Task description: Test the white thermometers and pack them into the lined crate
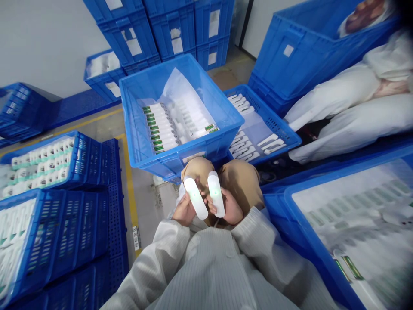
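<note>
My left hand is closed around a long white rounded plastic device with a pale green glow at its middle. A matching white device, also glowing faintly green, is gripped in my right hand. Both are held side by side above my lap, apart from each other and tilted slightly. Just beyond my knees stands a deep blue crate. Inside it lie rows of white devices, several showing green-and-gold strips, beside a white liner sheet.
Right of the deep crate, a shallow blue crate holds white parts. Another crate with lined rows stands at my right. Stacked crates rise behind; filled crates stand left. A co-worker in white sits at the right.
</note>
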A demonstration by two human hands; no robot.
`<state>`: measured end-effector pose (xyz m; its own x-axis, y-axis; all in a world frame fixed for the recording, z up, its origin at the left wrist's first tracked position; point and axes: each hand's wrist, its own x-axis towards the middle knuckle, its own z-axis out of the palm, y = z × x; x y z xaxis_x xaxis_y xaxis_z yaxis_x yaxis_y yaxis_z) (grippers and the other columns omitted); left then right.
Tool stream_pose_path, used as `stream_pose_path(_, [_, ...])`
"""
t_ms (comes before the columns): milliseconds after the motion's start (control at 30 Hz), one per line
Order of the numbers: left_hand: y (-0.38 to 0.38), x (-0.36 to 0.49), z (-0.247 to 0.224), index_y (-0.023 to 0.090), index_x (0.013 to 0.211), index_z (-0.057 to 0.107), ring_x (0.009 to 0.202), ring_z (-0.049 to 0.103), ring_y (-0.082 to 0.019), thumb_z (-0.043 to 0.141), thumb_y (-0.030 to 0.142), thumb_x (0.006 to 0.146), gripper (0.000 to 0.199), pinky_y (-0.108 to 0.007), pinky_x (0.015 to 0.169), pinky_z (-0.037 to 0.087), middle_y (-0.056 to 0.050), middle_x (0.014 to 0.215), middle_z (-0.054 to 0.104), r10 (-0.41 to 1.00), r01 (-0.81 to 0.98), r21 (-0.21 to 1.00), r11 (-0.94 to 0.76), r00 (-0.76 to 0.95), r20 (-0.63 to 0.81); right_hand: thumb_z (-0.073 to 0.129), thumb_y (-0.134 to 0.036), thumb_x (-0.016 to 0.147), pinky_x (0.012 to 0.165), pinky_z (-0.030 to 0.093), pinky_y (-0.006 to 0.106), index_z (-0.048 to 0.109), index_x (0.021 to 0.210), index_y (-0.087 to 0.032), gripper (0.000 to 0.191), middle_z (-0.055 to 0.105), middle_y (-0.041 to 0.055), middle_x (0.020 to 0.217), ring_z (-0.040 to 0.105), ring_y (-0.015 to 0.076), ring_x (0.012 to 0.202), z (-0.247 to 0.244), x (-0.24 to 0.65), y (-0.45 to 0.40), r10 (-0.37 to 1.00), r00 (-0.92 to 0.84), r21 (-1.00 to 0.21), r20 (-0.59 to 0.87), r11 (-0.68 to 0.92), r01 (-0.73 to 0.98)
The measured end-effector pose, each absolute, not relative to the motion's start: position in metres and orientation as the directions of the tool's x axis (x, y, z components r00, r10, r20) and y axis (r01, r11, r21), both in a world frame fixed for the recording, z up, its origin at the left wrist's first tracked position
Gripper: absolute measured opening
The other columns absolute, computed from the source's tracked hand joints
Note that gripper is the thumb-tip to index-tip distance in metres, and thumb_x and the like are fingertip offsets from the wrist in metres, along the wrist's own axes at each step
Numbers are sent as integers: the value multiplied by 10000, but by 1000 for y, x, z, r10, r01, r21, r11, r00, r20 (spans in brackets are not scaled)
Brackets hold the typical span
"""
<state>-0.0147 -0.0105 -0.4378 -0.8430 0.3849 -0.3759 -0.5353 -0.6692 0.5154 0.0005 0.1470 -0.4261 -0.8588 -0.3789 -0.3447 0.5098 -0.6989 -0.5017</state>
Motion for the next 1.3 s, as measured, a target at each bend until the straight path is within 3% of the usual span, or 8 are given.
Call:
stream_pose_path(200, [-9,-16,-435,119,1041,616,928,628,-261,689,481,766,460,-391,813,507,-109,924,653,399,-551,564,-615,-834,-380,449,-499,848,414,334,225,537,1088,-188,403,545,-9,631,434,113,435,-425,1,145,-373,-847,-509,-379,-680,528])
stream_pose_path(400, [-6,-17,-435,108,1144,583,893,638,-269,686,491,766,548,-393,750,529,-139,963,659,379,-527,579,-622,-850,-367,298,-518,917,380,349,230,535,1058,-201,420,545,6,653,464,113,402,-430,1,143,-367,-857,-564,-362,-646,515])
stream_pose_path(500, [-6,-17,-434,120,1191,574,797,648,-244,672,535,761,606,-361,689,535,-119,906,663,395,-522,566,-638,-853,-341,388,-578,881,319,335,219,532,1016,-209,418,550,0,650,459,103,358,-434,1,142,-367,-861,-591,-353,-625,509])
stream_pose_path(600, [-6,-17,-434,129,1224,553,809,656,-254,645,557,774,627,-344,671,540,-116,901,673,427,-532,545,-648,-846,-318,564,-526,819,270,358,211,530,964,-186,370,575,-5,680,483,98,329,-434,3,141,-367,-883,-645,-294,-605,466])
stream_pose_path(767, [-7,-13,-431,113,1196,529,676,657,-197,736,370,721,579,-256,508,502,-76,828,680,400,-533,588,-608,-846,-353,600,-395,828,245,418,208,485,1158,-153,425,575,-10,713,544,118,367,-434,4,140,-372,-889,-645,-268,-616,452])
stream_pose_path(900, [-7,-11,-426,95,1066,592,682,667,-211,730,424,706,507,-272,507,524,-99,841,687,405,-563,643,-520,-825,-395,549,-409,850,234,421,203,456,1230,-133,479,538,-23,682,559,131,397,-435,4,141,-396,-864,-615,-311,-609,501])
stream_pose_path(1033, [-9,-11,-423,91,869,649,702,670,-219,687,456,731,393,-295,553,555,-112,799,689,427,-583,663,-470,-807,-408,486,-407,888,239,403,197,481,1167,-139,387,526,-34,636,518,117,335,-434,4,142,-399,-844,-629,-358,-564,534])
stream_pose_path(1300, [-9,-11,-420,112,942,631,722,666,-219,719,456,683,440,-274,520,522,-108,834,687,384,-620,638,-457,-784,-487,425,-415,900,243,373,200,496,912,-161,265,514,-20,602,496,113,352,-435,3,141,-444,-810,-614,-382,-533,582])
